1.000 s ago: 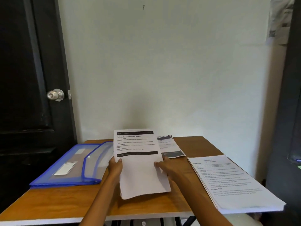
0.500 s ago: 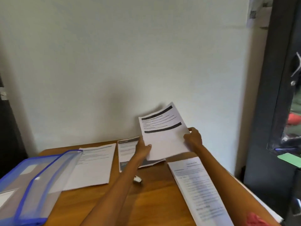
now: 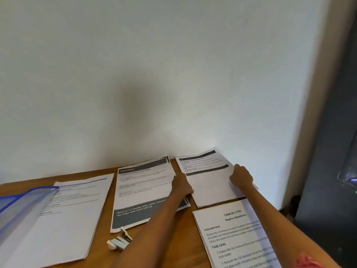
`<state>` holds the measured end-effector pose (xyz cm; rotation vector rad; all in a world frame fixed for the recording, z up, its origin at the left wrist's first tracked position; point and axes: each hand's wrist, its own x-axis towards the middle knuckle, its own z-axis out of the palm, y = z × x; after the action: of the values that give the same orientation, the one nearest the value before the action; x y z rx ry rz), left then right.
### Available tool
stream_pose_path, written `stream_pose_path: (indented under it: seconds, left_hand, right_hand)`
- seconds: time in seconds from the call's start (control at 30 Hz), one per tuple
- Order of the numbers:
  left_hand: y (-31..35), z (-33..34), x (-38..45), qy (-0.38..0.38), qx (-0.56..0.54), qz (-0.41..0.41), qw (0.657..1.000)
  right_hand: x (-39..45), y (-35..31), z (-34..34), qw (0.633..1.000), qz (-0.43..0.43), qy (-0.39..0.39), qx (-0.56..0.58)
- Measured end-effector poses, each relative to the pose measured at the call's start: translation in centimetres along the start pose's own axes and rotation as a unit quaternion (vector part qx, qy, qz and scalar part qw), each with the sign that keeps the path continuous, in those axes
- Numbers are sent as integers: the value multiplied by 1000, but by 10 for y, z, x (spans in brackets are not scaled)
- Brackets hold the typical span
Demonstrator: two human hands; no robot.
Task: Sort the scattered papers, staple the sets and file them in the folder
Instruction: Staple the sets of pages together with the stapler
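A paper set with black header bars (image 3: 209, 187) lies at the table's far right corner, against the wall. My left hand (image 3: 182, 185) grips its left edge and my right hand (image 3: 241, 177) holds its right edge. To the left of it lies a set headed KITCHEN (image 3: 141, 194), partly under my left forearm. Further left sits a white stack (image 3: 75, 215). A stack headed TASK ID (image 3: 231, 236) lies near right, under my right arm. A small white stapler (image 3: 118, 241) rests at the KITCHEN set's front edge. The open blue folder (image 3: 21, 207) overlaps the left stack.
The wooden table (image 3: 170, 246) ends at the white wall (image 3: 173, 74) behind. A dark door frame (image 3: 328, 151) stands close on the right. Bare wood shows between the stacks near the stapler.
The barred paper set was held up in front of me, then carried right and lowered onto the far right corner. My view swung right, away from the folder and the dark door.
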<state>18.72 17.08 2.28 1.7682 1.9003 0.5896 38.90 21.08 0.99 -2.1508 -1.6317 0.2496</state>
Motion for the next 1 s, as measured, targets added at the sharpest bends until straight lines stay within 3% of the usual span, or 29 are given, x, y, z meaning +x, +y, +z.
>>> stream_pose_path:
  seconds: [0.1,0.17,0.27,0.37,0.53,0.63,0.87,1.0]
  left_hand:
    - [-4,0,2,25,-5,10,1000]
    - [-10,-6,1,78,-32,32,996]
    - [-28,-28,-5,159,-56,25,985]
    - [-58,-57,-15,206,-47,-21,977]
    - [-114,-93,-41,155,30,-132,979]
    - [-128,-100,-46,137,26,-195,971]
    - [-132,-111,-32,127,-228,-200,944]
    - [-131,-111,-37,187,-295,-113,930]
  right_hand:
    - [1,-7,2,996,11,24,-88]
    - [-5,-21,-1,996,-3,43,-78]
    - [-14,-53,0,996,-56,57,42]
    - [-39,-93,6,975,-126,2,183]
    - [-78,-137,43,971,-157,-92,154]
    - [-86,-150,60,981,-122,-95,120]
    - [-83,-157,65,982,-82,-102,136]
    - [-82,-153,50,975,-103,-86,175]
